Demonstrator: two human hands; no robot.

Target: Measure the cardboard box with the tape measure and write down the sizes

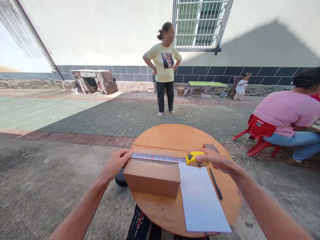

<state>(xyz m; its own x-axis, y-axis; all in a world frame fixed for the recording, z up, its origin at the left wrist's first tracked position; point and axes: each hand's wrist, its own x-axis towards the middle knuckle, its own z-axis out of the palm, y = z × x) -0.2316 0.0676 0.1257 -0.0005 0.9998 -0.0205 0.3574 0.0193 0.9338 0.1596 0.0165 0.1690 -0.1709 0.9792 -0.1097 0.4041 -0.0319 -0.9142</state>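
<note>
A cardboard box (152, 178) sits on the left half of a round wooden table (172, 133). Along the box's far top edge runs the extended blade of a tape measure (197, 159), its numbers facing up. My left hand (119, 161) pinches the blade's end at the box's left corner. Beyond the box's right end, my right hand (215, 159) grips the yellow case. Below that case lies a sheet of white paper (202, 203), with a dark pen (216, 184) to its right. A phone-like dark object with a red edge (210, 146) is partly hidden behind my right hand.
Facing the table stands a person in a yellow shirt (163, 63). Someone in a pink top (287, 108) sits on a red chair (261, 128) at the right. Farther back are a green folding table (207, 84) and a small person in white (241, 87).
</note>
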